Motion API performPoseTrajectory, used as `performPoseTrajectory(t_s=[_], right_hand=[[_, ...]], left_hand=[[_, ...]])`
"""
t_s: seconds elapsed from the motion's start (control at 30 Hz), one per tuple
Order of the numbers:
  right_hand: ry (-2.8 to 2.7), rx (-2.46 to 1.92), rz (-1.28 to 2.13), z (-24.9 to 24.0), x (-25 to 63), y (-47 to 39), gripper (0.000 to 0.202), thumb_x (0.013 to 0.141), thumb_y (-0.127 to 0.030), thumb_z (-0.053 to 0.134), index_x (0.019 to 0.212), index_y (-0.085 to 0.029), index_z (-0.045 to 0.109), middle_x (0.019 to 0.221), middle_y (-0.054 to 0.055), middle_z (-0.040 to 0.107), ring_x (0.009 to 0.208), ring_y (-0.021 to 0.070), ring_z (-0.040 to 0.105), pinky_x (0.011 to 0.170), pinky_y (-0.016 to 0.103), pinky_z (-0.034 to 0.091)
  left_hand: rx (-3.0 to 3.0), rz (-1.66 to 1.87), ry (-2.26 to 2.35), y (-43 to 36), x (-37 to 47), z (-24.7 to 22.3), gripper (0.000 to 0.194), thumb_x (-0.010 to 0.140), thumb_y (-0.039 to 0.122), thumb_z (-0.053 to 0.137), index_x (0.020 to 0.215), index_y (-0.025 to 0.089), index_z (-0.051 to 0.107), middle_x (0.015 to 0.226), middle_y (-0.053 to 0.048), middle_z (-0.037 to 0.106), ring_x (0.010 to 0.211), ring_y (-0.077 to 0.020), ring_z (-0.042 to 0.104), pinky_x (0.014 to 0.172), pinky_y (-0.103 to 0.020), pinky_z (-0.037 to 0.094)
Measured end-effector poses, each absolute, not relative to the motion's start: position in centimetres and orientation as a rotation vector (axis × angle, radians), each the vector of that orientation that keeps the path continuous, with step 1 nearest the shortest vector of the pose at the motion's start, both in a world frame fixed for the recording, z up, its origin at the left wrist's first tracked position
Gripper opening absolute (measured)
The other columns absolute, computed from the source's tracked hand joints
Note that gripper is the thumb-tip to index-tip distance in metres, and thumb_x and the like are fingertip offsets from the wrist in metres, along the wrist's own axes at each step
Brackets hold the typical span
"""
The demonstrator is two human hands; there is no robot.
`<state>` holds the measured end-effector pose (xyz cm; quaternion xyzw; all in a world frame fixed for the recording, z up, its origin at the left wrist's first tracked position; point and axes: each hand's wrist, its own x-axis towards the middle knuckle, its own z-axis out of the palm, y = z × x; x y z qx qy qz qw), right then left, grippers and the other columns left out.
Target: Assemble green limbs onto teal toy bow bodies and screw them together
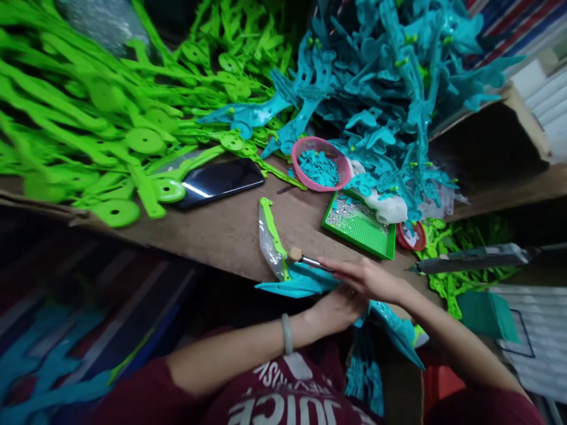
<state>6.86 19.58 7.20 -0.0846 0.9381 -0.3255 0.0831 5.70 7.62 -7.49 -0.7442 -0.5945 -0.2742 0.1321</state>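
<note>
My right hand (370,280) is closed round the handle of a small hammer (296,255), whose tan head points left near the table edge. Just below it, my left hand (334,313), with a pale bangle (287,333) on the wrist, grips a teal plastic part (303,284). Some of its fingers are hidden behind the right hand. A green plastic piece with a clear curved blade (270,242) meets the teal part right beside the hammer head; whether they are joined I cannot tell. More of the teal plastic (394,327) shows to the right of my hands.
Green plastic parts (146,141) heap the left side, teal parts (367,65) the back. A phone (221,180), a pink bowl (297,168) of teal bits, a green tray (358,239) of small metal pieces and a red basket (403,239) are nearby. A grey power screwdriver (473,258) hangs right.
</note>
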Motion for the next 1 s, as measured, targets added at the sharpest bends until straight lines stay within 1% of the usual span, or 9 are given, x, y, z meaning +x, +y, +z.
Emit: performPoseTrajectory(t_s=[0.1, 0.23, 0.33, 0.4, 0.47, 0.53, 0.67, 0.87, 1.0], right_hand=[[2.796, -0.218, -0.980, 7.4, 7.8, 20.0, 0.046, 0.106, -0.030, 0.043, 0.152, -0.023, 0.049, 0.135, 0.010, 0.070, 0.111, 0.0171, 0.074, 0.092, 0.025, 0.058], [2.662, -0.106, -0.897, 8.1, 8.9, 19.9, 0.044, 0.106, -0.031, 0.044, 0.149, -0.024, 0.053, 0.127, 0.010, 0.074, 0.094, 0.0164, 0.077, 0.080, 0.024, 0.059], [2.822, 0.147, -1.099, 9.9, 12.9, 20.5, 0.045, 0.105, -0.032, 0.047, 0.148, -0.023, 0.054, 0.124, 0.010, 0.075, 0.090, 0.0141, 0.074, 0.078, 0.023, 0.058], [2.932, 0.536, -1.310, 11.1, 17.8, 21.0, 0.047, 0.104, -0.032, 0.047, 0.151, -0.026, 0.050, 0.100, 0.004, 0.076, 0.065, 0.0082, 0.067, 0.062, 0.019, 0.054], [2.950, 1.091, -1.460, 11.6, 23.6, 20.9, 0.051, 0.103, -0.034, 0.047, 0.154, -0.028, 0.045, 0.077, -0.004, 0.065, 0.043, 0.0040, 0.052, 0.043, 0.016, 0.043], [2.908, 1.656, -1.482, 10.9, 29.0, 20.2, 0.055, 0.101, -0.036, 0.049, 0.155, -0.028, 0.043, 0.069, -0.008, 0.055, 0.036, 0.0034, 0.045, 0.035, 0.016, 0.035], [2.842, 2.418, -1.306, 6.3, 34.5, 19.4, 0.061, 0.099, -0.042, 0.048, 0.157, -0.025, 0.039, 0.067, -0.008, 0.051, 0.037, 0.0042, 0.043, 0.033, 0.016, 0.035], [2.534, 2.150, -1.481, 2.7, 34.5, 21.2, 0.061, 0.093, -0.045, 0.057, 0.148, -0.018, 0.054, 0.058, -0.008, 0.049, 0.033, 0.0046, 0.042, 0.031, 0.016, 0.033], [2.723, 2.422, -1.459, 3.7, 34.7, 21.9, 0.061, 0.099, -0.042, 0.046, 0.157, -0.027, 0.038, 0.067, -0.007, 0.052, 0.037, 0.0044, 0.044, 0.033, 0.016, 0.036]], left_hand=[[-2.170, -0.736, -1.748, 7.9, 5.7, -8.1, 0.043, 0.093, 0.002, 0.038, 0.128, 0.010, 0.061, 0.126, -0.012, 0.070, 0.116, -0.0261, 0.067, 0.102, -0.039, 0.050], [-2.200, -0.668, -1.731, 7.2, 4.8, -7.8, 0.046, 0.090, 0.000, 0.037, 0.126, 0.013, 0.063, 0.122, -0.010, 0.072, 0.114, -0.0237, 0.068, 0.099, -0.036, 0.051], [-2.224, -0.692, -1.725, 6.2, 3.4, -6.4, 0.046, 0.091, 0.003, 0.040, 0.130, 0.012, 0.061, 0.124, -0.016, 0.072, 0.115, -0.0284, 0.067, 0.099, -0.044, 0.050], [-2.241, -0.742, -1.714, 6.1, 2.0, -5.5, 0.046, 0.094, 0.012, 0.045, 0.138, 0.008, 0.056, 0.134, -0.022, 0.066, 0.118, -0.0342, 0.065, 0.095, -0.048, 0.049], [-2.209, -0.748, -1.765, 6.6, 0.8, -5.0, 0.048, 0.099, 0.034, 0.050, 0.139, 0.007, 0.056, 0.139, -0.024, 0.063, 0.124, -0.0385, 0.061, 0.093, -0.048, 0.048], [-2.221, -0.758, -1.743, 7.1, 0.2, -4.8, 0.055, 0.100, 0.045, 0.048, 0.139, 0.007, 0.056, 0.138, -0.025, 0.063, 0.122, -0.0395, 0.063, 0.091, -0.048, 0.047], [-2.213, -0.755, -1.718, 7.1, 0.5, -4.8, 0.059, 0.101, 0.047, 0.048, 0.141, 0.004, 0.054, 0.136, -0.027, 0.064, 0.116, -0.0408, 0.065, 0.086, -0.048, 0.044], [-2.232, -0.640, -1.751, 7.0, 0.9, -4.0, 0.068, 0.101, 0.050, 0.047, 0.148, 0.002, 0.044, 0.137, -0.028, 0.062, 0.113, -0.0423, 0.064, 0.084, -0.048, 0.043], [-2.243, -0.632, -1.757, 7.2, 0.8, -3.7, 0.070, 0.100, 0.053, 0.046, 0.147, 0.001, 0.044, 0.137, -0.029, 0.062, 0.110, -0.0424, 0.064, 0.083, -0.048, 0.043]])
